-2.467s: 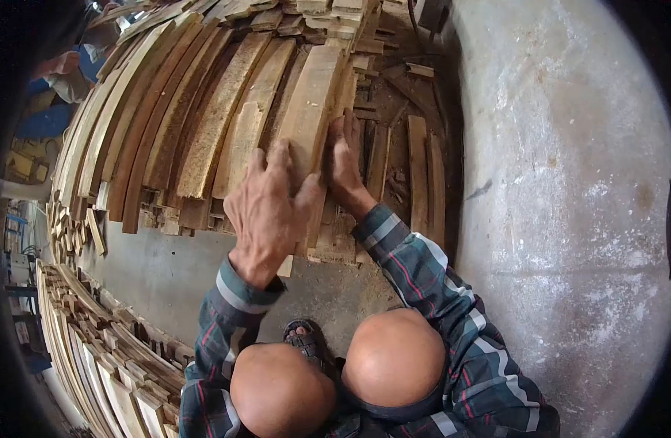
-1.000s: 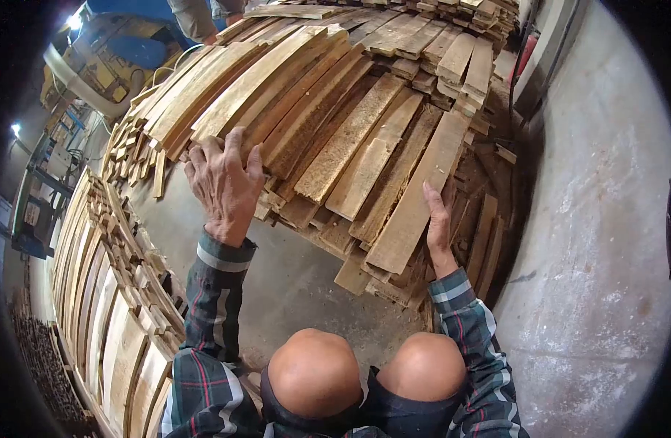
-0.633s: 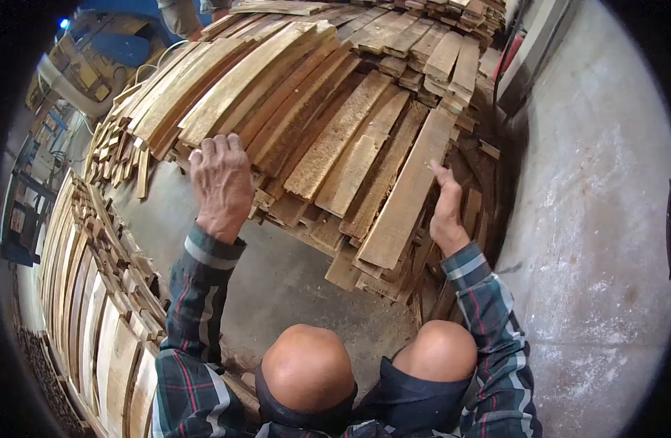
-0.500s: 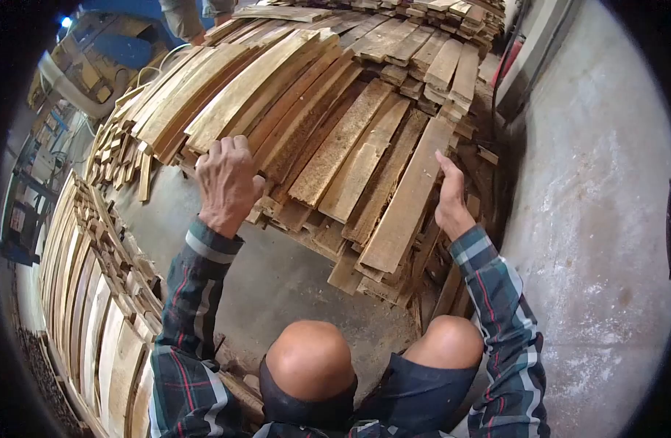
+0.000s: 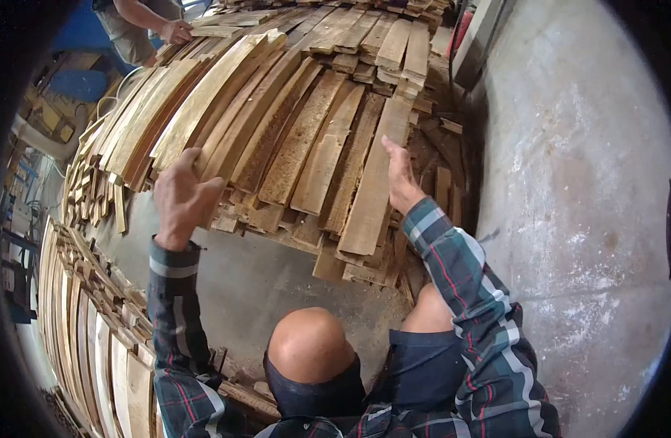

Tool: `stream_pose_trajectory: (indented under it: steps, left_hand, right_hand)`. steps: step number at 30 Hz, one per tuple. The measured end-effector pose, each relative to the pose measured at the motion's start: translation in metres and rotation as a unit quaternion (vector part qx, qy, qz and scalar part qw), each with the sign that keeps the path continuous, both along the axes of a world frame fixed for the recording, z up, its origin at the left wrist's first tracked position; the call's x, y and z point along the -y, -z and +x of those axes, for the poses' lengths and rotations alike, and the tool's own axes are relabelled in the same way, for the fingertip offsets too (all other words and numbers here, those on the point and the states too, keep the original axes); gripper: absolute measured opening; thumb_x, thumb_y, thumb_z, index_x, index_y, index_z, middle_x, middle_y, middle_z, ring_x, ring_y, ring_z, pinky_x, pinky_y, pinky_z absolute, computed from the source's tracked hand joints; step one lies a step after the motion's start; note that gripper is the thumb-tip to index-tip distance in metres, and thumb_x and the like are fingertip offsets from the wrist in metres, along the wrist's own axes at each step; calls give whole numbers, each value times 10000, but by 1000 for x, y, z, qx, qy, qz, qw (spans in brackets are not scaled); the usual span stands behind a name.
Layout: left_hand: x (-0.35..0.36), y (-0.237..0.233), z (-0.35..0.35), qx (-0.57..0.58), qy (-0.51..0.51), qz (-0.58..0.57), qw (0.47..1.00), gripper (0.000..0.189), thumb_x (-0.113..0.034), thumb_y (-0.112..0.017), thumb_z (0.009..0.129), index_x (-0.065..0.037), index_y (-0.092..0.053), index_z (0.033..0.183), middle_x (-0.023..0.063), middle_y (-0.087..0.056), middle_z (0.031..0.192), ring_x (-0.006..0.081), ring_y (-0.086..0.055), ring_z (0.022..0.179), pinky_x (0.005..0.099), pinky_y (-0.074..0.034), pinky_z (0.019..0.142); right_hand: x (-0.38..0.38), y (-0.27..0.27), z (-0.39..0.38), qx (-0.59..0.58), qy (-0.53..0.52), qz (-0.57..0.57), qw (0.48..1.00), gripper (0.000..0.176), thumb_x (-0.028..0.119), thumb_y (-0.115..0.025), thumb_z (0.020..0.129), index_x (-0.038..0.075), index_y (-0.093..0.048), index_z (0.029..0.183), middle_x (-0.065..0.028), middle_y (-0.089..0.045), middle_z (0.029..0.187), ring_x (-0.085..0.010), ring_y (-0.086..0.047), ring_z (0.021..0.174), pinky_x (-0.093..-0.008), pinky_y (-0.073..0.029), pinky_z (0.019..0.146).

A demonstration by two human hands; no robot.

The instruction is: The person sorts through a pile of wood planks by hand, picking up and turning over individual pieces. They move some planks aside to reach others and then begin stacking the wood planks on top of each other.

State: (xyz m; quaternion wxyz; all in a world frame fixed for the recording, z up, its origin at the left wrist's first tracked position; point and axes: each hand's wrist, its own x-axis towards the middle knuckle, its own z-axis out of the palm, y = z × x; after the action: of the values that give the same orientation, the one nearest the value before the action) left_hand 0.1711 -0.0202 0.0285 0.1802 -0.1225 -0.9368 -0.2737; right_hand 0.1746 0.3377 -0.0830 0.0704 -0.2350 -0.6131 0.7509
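Observation:
A row of rough wooden planks lies side by side on a low stack in front of me. My left hand is at the near ends of the planks on the left, its thumb spread from the fingers and nothing held. On the right, my right hand has its fingers stretched out flat along the outer edge of the rightmost plank. Between the two hands the planks differ in colour, from pale to dark brown, and their ends are uneven.
A concrete wall rises close on the right. Another stack of boards stands at lower left. At the far left of the stack a co-worker's hand touches the wood. My knees are just below the stack.
My left hand has turned and spread its thumb from a more closed shape. My right hand stays beside the rightmost plank. The view has shifted, and more of the co-worker's arm shows.

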Motion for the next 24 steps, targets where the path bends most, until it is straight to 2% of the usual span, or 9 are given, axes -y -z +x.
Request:
stream_pose_trajectory:
  steps: [1,5,8,9,13,16,19,22,24]
  left_hand:
    - [12,-8,0,88,54,86,991,615,-221,-713,671,80,-623,1201,164,-711,950,193,-683,738,324,-554,664]
    - [22,-11,24,171,70,291,939,612,-148,-688,645,112,-618,1195,160,-701,985,196,-683,804,295,-561,752]
    - [4,-17,53,208,74,371,902,598,-123,-673,645,106,-624,1195,148,-701,998,187,-682,824,284,-554,771]
    - [-5,-21,61,227,83,385,890,574,-130,-669,662,102,-634,1186,140,-701,1010,182,-681,814,283,-554,762]
    - [-40,-12,65,285,107,421,854,522,-129,-689,667,100,-675,1136,143,-715,929,181,-685,768,275,-559,731]
    - [-63,15,65,324,113,479,808,430,-101,-670,709,86,-679,1096,117,-703,901,161,-678,738,265,-558,715]
    - [-75,56,71,361,78,592,716,366,-79,-642,753,74,-658,1086,95,-684,919,157,-678,760,269,-557,712]
    - [-87,67,77,375,98,609,692,347,-75,-635,776,78,-634,1087,92,-667,941,163,-680,791,270,-557,717]
    - [-88,68,79,410,127,627,650,425,-75,-618,788,109,-580,1169,150,-668,1011,212,-700,837,303,-584,766]
  right_hand:
    - [-1,3,-1,17,-8,17,1000,841,514,-532,955,-63,-314,1527,-221,-267,1624,-320,-256,1499,-457,-223,1199]
    - [4,-4,10,22,16,-14,1000,764,591,-509,945,18,-425,1444,-168,-361,1552,-284,-306,1432,-462,-188,1201]
    - [-17,26,-3,-29,-40,-98,994,876,598,-434,985,-29,-235,1563,-184,-195,1652,-284,-147,1530,-438,-103,1231]
    - [-8,6,11,-57,-42,-162,984,687,559,-455,991,-4,-488,1384,-173,-462,1479,-273,-406,1374,-428,-255,1180]
    - [3,-14,18,-28,46,-64,997,678,519,-419,1017,-16,-474,1429,-177,-508,1458,-262,-453,1363,-396,-301,1167]
    - [-4,1,10,-42,36,-113,992,675,522,-421,1018,-13,-476,1426,-170,-505,1461,-259,-449,1364,-391,-287,1174]
    - [-2,-8,19,-83,-2,-106,991,678,529,-420,1020,-11,-478,1426,-161,-512,1456,-255,-450,1362,-394,-282,1176]
    - [5,-16,23,-45,28,-62,997,687,521,-409,1028,-22,-451,1446,-166,-450,1513,-257,-387,1408,-403,-235,1197]
    - [3,-12,22,-65,12,-81,995,721,523,-408,1028,-40,-399,1477,-170,-379,1564,-253,-321,1451,-403,-189,1213]
